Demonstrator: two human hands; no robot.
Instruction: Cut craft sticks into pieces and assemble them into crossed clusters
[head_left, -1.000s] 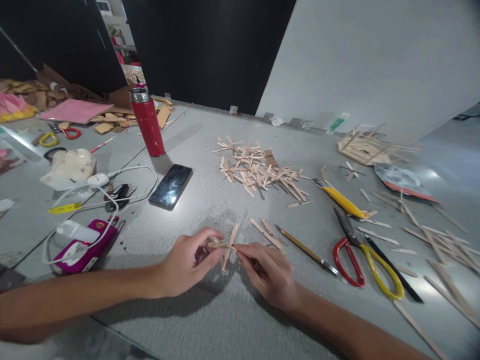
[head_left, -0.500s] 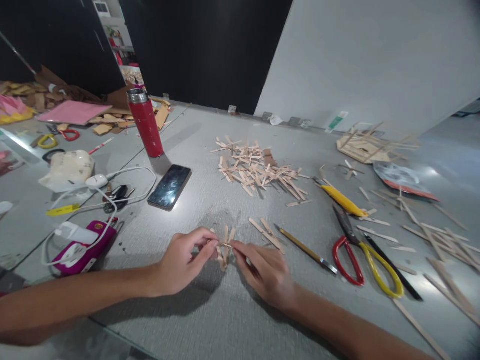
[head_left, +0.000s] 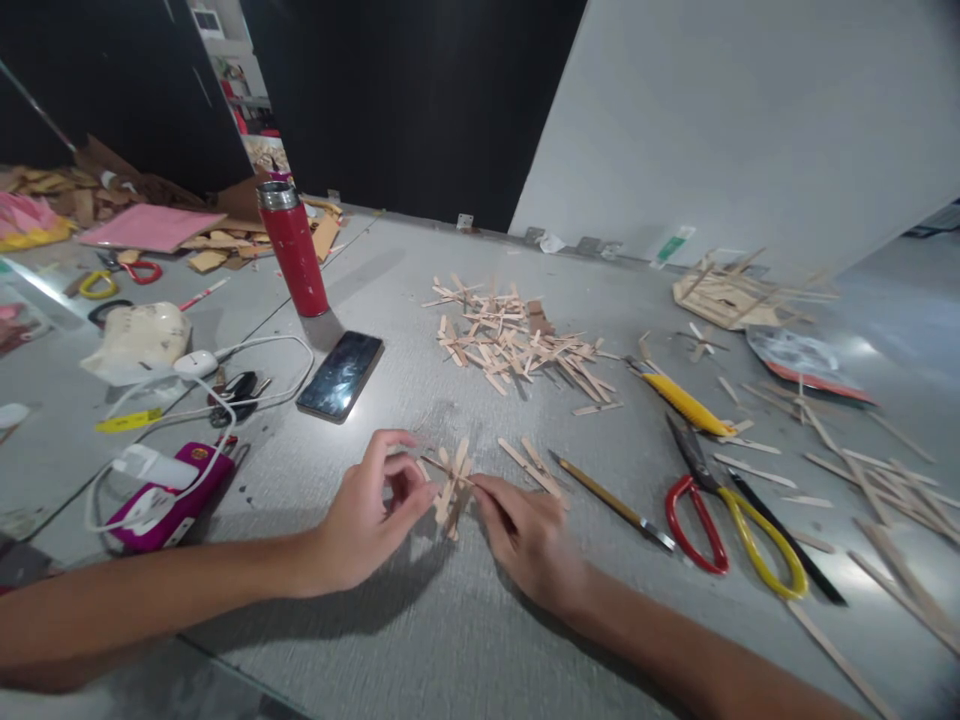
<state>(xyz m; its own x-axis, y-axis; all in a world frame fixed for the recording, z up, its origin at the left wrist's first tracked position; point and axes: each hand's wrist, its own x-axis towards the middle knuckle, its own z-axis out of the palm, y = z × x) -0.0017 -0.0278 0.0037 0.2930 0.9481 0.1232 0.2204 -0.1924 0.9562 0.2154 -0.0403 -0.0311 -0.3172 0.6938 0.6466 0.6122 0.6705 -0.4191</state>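
A small cluster of crossed wooden sticks (head_left: 450,487) is pinched between both hands just above the grey table (head_left: 420,620). My left hand (head_left: 371,520) grips its left side with thumb and fingertips. My right hand (head_left: 529,540) pinches its right side. Two loose sticks (head_left: 534,464) lie just right of the cluster. A pile of short wooden stick pieces (head_left: 517,340) lies farther back in the middle.
A pencil (head_left: 611,498), red-and-yellow scissors (head_left: 720,510) and a yellow utility knife (head_left: 682,400) lie to the right. A phone (head_left: 341,373), a red flask (head_left: 292,250), white cables (head_left: 217,390) and a magenta device (head_left: 169,495) sit to the left. Long sticks (head_left: 877,480) are scattered far right.
The stick cluster has been turned between my fingers and now stands more upright. My left fingers have shifted and spread slightly. Both arms stay in place.
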